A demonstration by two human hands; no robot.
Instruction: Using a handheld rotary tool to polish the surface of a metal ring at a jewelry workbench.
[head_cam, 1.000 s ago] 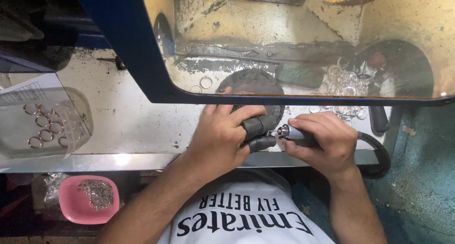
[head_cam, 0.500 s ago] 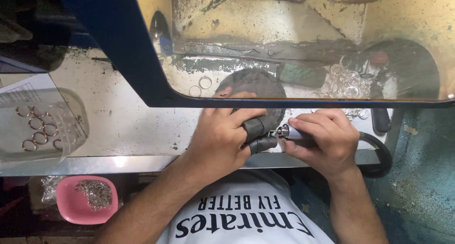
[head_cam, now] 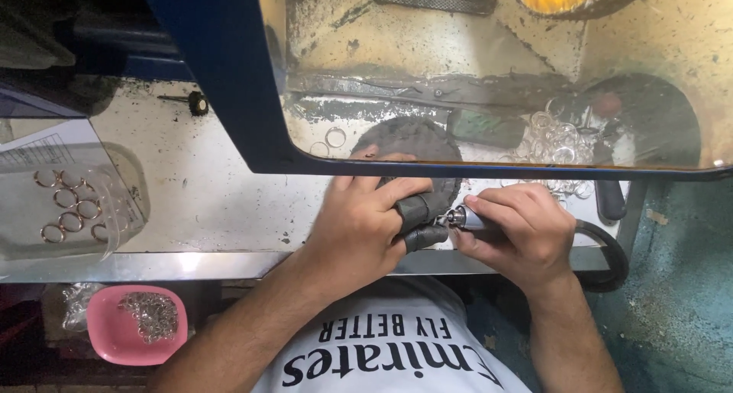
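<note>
Head view looks down on our two hands, which meet at the near edge of the pale, stained metal surface (head_cam: pixel 206 202). Our left hand (head_cam: pixel 359 229) is closed, its thumb and forefinger wrapped in dark rubber finger guards (head_cam: pixel 418 219) and pinched together on something too small to make out. Our right hand (head_cam: pixel 515 229) is closed around a slim silver rotary handpiece (head_cam: pixel 466 219), gripped like a pen, with its tip touching the guarded fingertips of the left hand. A black flexible hose (head_cam: pixel 611 256) curves away from the right hand over the edge of the surface. Just beyond the hands lies a round dark grey pad (head_cam: pixel 412 137), partly seen through a clear shield with a blue frame (head_cam: pixel 229 95) that crosses the view. Behind that shield, to the right, sits a heap of shiny silver rings (head_cam: pixel 561 141), and two loose rings (head_cam: pixel 328 141) lie left of the pad. Far left, a clear plastic container (head_cam: pixel 114 210) holds several copper-coloured rings (head_cam: pixel 69 210). Below the surface, a pink plastic tray (head_cam: pixel 107 336) carries a pile of small silver pieces (head_cam: pixel 151 315).
</note>
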